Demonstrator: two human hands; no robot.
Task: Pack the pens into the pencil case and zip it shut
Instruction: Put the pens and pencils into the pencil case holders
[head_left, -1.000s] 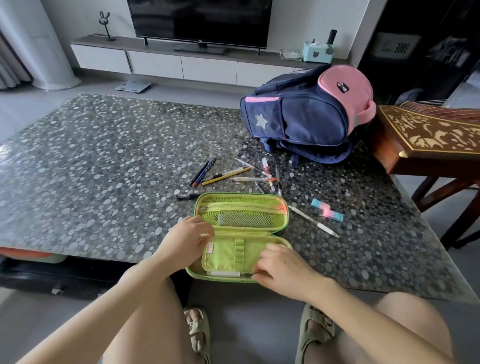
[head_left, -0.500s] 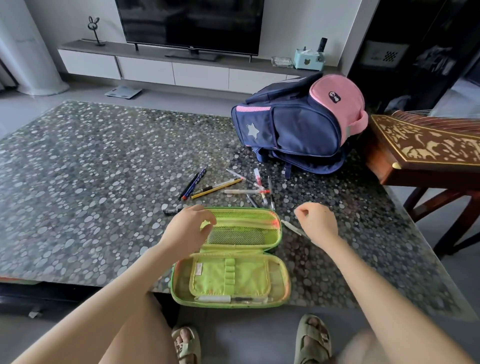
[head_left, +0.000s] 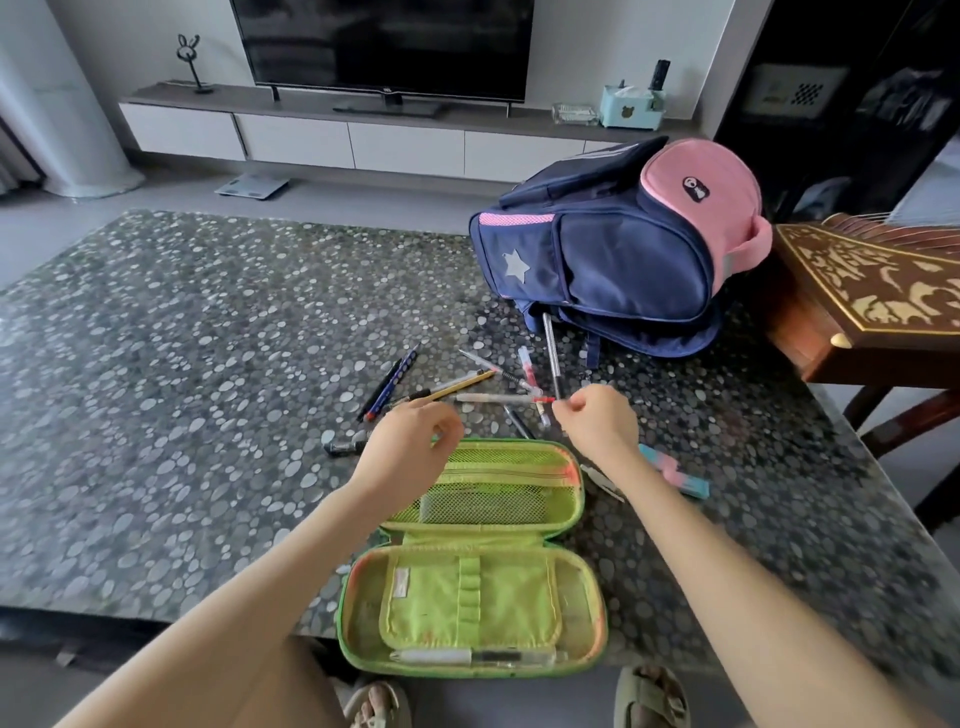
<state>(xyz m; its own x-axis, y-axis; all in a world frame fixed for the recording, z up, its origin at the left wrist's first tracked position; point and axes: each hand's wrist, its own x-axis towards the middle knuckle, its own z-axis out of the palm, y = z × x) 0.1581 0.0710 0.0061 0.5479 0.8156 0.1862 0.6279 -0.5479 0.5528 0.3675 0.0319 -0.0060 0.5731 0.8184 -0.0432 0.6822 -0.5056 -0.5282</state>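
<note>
- My right hand (head_left: 597, 423) sits at 1 o'clock from the case (head_left: 519, 597), fingers curled tight. The fingertips are where the red end of a white pen (head_left: 488, 399) meets a dark pen (head_left: 550, 358). I cannot tell which it pinches, if either.
- My left hand (head_left: 410, 449) hangs over the lid's far left corner, at 11 o'clock, fingers bent inward. It is blurred, so I cannot tell whether it grips the rim.
- The case lies unzipped and flat at the near edge of the table (head_left: 156, 364), mesh lid away from me.
- One packed pen (head_left: 467, 656) lies along the case's near wall, at 6 o'clock.
- Loose on the table at 12 o'clock are a yellow pencil (head_left: 457, 385), two blue pens (head_left: 387, 387) left of it, and a pink pen (head_left: 525, 364).
- A black stub (head_left: 343, 447) lies at 10 o'clock, beside the lid.
- An eraser (head_left: 675, 475) lies at 2 o'clock, just past my right forearm.
- The backpack (head_left: 597, 260) stands farther off at 1 o'clock. The dark pen's far end reaches its base.
</note>
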